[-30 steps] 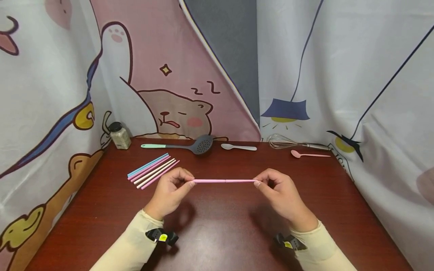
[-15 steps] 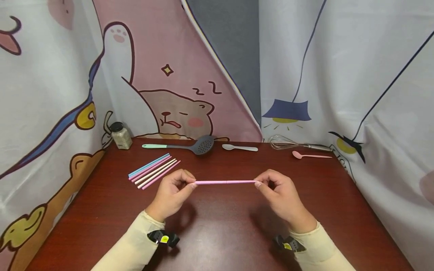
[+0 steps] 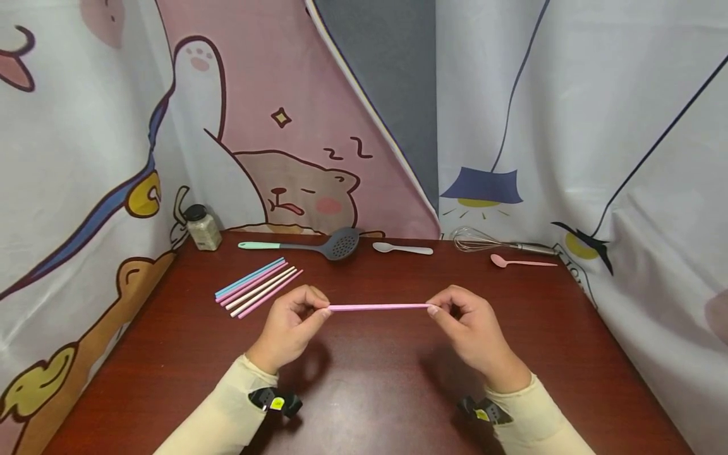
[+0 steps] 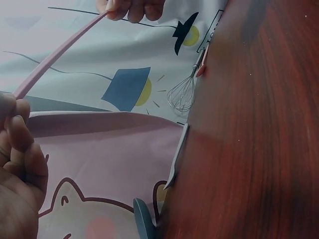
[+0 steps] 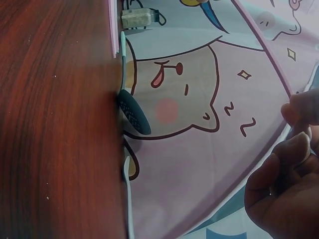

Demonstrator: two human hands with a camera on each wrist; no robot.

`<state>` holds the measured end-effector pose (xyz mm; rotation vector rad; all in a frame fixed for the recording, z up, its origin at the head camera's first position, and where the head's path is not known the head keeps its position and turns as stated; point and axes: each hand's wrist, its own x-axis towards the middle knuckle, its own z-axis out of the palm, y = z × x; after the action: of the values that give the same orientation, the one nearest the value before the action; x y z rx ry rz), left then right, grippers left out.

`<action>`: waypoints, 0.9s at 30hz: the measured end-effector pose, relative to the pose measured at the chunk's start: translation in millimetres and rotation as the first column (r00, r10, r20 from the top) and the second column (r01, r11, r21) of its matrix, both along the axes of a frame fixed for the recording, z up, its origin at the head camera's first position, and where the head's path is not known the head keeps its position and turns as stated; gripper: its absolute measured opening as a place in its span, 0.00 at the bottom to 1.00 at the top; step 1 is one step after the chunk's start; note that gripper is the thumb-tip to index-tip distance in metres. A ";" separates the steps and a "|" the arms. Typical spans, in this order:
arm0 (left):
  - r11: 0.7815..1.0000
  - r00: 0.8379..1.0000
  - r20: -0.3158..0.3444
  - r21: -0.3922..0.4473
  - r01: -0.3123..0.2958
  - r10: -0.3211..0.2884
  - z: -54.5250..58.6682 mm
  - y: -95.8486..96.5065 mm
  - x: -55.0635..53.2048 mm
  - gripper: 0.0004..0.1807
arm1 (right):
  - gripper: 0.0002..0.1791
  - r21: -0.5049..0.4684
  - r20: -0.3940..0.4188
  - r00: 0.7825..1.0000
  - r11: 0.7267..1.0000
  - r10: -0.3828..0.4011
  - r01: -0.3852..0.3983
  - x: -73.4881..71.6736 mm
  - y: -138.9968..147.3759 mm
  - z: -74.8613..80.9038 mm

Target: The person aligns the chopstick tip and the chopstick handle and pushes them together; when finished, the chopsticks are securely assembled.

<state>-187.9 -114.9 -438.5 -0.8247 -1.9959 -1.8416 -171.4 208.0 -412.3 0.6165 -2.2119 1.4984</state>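
In the head view a pink chopstick (image 3: pixel 378 308) spans level between both hands, above the middle of the dark red table. My left hand (image 3: pixel 290 325) pinches its left end between thumb and forefinger. At the other end, the thumb and forefinger of my right hand (image 3: pixel 469 332) pinch its tip. The left wrist view shows the chopstick (image 4: pixel 60 56) running from the near fingers to the right hand's fingers. In the right wrist view the chopstick (image 5: pixel 264 47) leads up and away from that hand. Fingertips cover both ends.
Several blue, pink and cream chopsticks (image 3: pixel 258 287) lie beyond the left hand. Along the back sit a black-lidded jar (image 3: pixel 203 229), a slotted skimmer (image 3: pixel 341 244), a white spoon (image 3: pixel 402 249), a whisk (image 3: pixel 483 240) and a pink spoon (image 3: pixel 523 262). Printed curtains (image 3: pixel 387 189) enclose the table.
Both hands keep their pinch almost in place. A thin line across the chopstick's middle, seen earlier, no longer shows. The view has shifted slightly.
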 end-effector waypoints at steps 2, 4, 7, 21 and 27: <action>1.000 1.000 0.008 -0.006 -0.004 0.004 -0.3 0.2 0.0 0.10 | 0.14 -0.007 0.003 1.000 1.000 0.005 -0.005 0.0 0.3 0.1; 1.000 1.000 0.014 -0.013 -0.010 0.010 -1.0 0.1 -0.2 0.10 | 0.14 -0.010 0.012 1.000 1.000 0.004 -0.004 -0.1 0.8 0.6; 1.000 1.000 0.015 -0.020 -0.010 0.010 -1.0 0.3 0.0 0.08 | 0.14 -0.014 0.035 0.999 1.000 -0.006 0.006 -0.2 1.7 2.5; 1.000 0.999 0.052 -0.014 0.002 -0.001 -5.6 -1.4 -1.1 0.04 | 0.11 0.032 0.105 0.994 0.999 -0.002 -0.001 -2.2 4.9 -1.8; 1.000 0.999 0.042 -0.013 0.006 -0.005 -5.4 -1.7 -3.3 0.05 | 0.11 0.038 0.097 0.995 0.999 0.006 -0.010 -3.9 4.9 -0.6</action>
<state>-191.3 -116.6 -443.9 -0.8025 -2.0347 -1.8658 -175.2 212.9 -412.9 0.5763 -2.3185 1.5228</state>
